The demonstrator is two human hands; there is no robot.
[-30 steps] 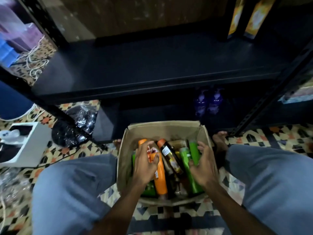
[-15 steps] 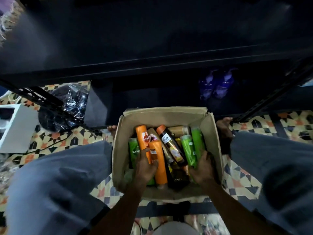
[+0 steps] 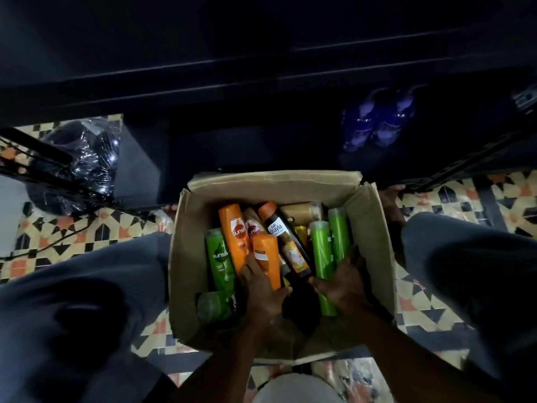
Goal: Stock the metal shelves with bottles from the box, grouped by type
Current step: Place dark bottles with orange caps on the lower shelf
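An open cardboard box (image 3: 370,216) sits on the floor between my knees, holding several bottles. My left hand (image 3: 263,289) grips the lower end of an orange bottle (image 3: 266,254), beside a second orange bottle (image 3: 234,228) and a dark green bottle (image 3: 219,257). My right hand (image 3: 343,280) closes around the bottom of a light green bottle (image 3: 321,251); a second light green bottle (image 3: 338,231) lies next to it. A black bottle with an orange cap (image 3: 286,239) lies in the middle. The dark metal shelf (image 3: 261,62) spans the view above the box.
Two purple bottles (image 3: 374,120) stand on the low shelf at the right. A black plastic bag (image 3: 75,158) lies on the patterned tile floor at the left. My knees (image 3: 81,286) flank the box. Shelf posts (image 3: 465,167) angle down beside it.
My head has tilted further down, so the box fills more of the view. Both hands have slid down toward the lower ends of the orange and light green bottles and closed on them.
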